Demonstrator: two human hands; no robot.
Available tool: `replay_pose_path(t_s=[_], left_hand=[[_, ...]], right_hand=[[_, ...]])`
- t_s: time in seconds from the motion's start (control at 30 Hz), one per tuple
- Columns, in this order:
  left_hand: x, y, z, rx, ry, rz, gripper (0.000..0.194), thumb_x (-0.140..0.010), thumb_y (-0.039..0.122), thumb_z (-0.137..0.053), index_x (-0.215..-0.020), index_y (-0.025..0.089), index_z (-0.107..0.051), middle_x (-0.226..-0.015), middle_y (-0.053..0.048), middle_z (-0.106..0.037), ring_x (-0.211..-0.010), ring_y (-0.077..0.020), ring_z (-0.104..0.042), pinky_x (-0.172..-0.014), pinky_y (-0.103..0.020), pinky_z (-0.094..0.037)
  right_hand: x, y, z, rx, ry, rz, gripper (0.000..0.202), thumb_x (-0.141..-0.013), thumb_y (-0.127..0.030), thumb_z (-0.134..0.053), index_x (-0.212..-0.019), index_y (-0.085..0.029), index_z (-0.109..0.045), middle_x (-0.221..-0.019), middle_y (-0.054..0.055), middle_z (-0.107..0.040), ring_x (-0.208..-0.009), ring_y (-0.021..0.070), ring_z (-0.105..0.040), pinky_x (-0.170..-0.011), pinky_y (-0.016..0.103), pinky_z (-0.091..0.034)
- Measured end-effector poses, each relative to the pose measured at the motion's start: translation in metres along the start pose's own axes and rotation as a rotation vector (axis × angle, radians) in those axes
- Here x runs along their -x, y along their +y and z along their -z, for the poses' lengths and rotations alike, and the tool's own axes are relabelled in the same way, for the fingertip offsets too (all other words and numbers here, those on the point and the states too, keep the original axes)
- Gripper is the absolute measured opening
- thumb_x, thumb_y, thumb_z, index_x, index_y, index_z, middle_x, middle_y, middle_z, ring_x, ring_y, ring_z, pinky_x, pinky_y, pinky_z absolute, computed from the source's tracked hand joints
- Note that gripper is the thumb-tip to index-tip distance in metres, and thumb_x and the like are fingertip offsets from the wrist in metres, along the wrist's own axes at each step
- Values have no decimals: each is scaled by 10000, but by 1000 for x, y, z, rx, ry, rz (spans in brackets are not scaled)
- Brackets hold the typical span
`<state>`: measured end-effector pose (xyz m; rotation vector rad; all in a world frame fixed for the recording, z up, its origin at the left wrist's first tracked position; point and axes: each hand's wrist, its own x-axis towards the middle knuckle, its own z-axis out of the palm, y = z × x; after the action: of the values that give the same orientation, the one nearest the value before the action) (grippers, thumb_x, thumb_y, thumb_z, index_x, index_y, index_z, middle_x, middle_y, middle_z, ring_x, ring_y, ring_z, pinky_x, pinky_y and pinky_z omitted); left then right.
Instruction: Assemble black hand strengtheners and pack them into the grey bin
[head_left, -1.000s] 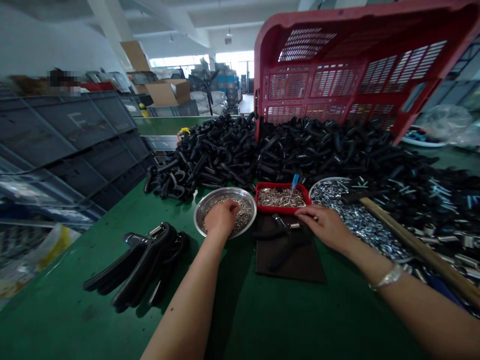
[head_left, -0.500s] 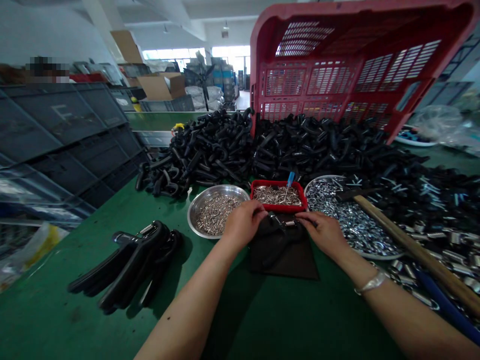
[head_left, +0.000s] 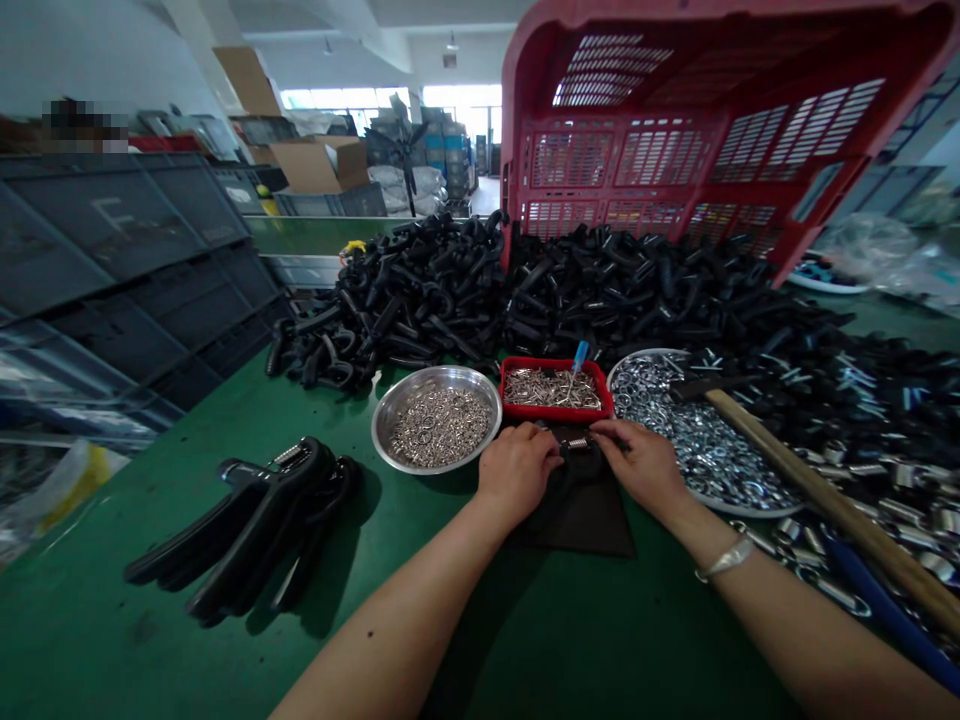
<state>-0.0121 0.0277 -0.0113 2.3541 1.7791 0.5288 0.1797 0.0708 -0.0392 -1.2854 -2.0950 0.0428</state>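
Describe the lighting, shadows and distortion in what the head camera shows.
Head view: bright white windows look washed out; same head view, the black tool with a metal coil, between the left hand and right hand, blends into the dark brown flat mat; also head view, a shadow darkens the green tabletop beside the left forearm, and the grey plastic crates look stretched.

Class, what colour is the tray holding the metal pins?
The tray is red, best seen in the head view.
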Motion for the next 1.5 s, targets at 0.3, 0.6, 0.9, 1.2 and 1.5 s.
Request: replay_pose_path(t_s=[0.3,0.6,0.9,1.2,1.5], left_hand=[[2,3,-2,14,18,16,161,-785,360,-537,-859,240,-615,-912,-17,-567,-838,-174,-503,-708,-282,-396],[-3,-2,7,744,10,102,161,-768,316,-543,-790,166,-597,-742,4,-569,-659,-104,-489,-620,-224,-371],[4,-1,11,1705,-512,250,397,-621,473,-667,-720,125,-506,-596,63,-353,-454,-11,-234,-396,-149,-116],[-5,-3,7,1417,-160,270,299,-714,434,-582,-739,144,-514,-613,48,-451,-483,-31,-346,-448,-152,-264],[-2,-7,5,286,60,140,133,-789,254,-518,-854,244,-633,-861,7,-631,-800,-142,-559,-704,-245,-404]], right_hand=[[-4,-15,11,377,-225,334,281,-754,-65,-432,-949,-136,-622,-844,89,-659,-782,199,-589,-700,291,-446],[-11,-16,27,27,-215,205,232,-822,-221,-466,-996,-181,-615,-952,72,-651,-879,185,-582,-793,332,-447],[-9,-63,29,-839,-264,-126,162,-772,-328,-563,-777,-188,-644,-820,26,-587,-774,125,-553,-692,264,-461],[-10,-59,28,-638,-194,-214,216,-791,-378,-512,-782,-173,-579,-732,25,-586,-645,122,-521,-568,249,-412],[7,-42,11,199,-252,80,202,-849,-275,-429,-840,-177,-605,-818,65,-618,-811,195,-543,-696,305,-409]])
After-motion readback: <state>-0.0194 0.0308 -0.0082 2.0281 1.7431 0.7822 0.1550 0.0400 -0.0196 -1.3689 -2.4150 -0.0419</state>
